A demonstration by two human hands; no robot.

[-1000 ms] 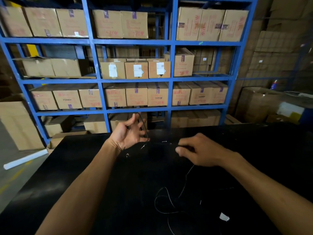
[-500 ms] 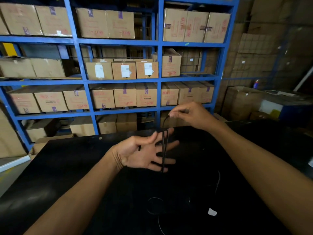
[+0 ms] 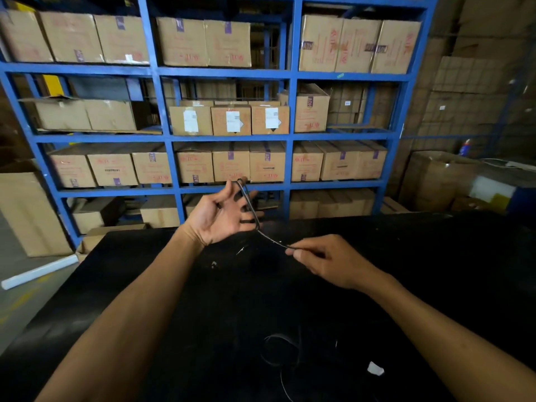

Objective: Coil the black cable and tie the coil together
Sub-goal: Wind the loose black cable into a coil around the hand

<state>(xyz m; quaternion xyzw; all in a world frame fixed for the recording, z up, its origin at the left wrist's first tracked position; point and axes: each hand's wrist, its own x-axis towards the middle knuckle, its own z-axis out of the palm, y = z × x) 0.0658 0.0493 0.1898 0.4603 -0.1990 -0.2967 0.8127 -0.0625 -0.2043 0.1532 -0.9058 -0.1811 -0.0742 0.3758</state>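
Observation:
A thin black cable [image 3: 249, 202] is looped around the spread fingers of my left hand [image 3: 220, 216], which is raised palm up above the far edge of the black table [image 3: 435, 256]. From the loops the cable runs down and right to my right hand [image 3: 327, 261], which pinches it between thumb and fingers just above the table. More slack cable [image 3: 278, 351] lies in loose curls on the table near the front, hard to see against the dark surface.
A small white scrap [image 3: 375, 368] lies on the table at the front right. Behind the table stands a blue rack [image 3: 171, 137] full of cardboard boxes. A white tube [image 3: 37, 275] lies on the floor at the left.
My right hand has come down from above the left hand to the table, at the right, drawing the cable with it. My left hand has lifted and holds another turn of cable.

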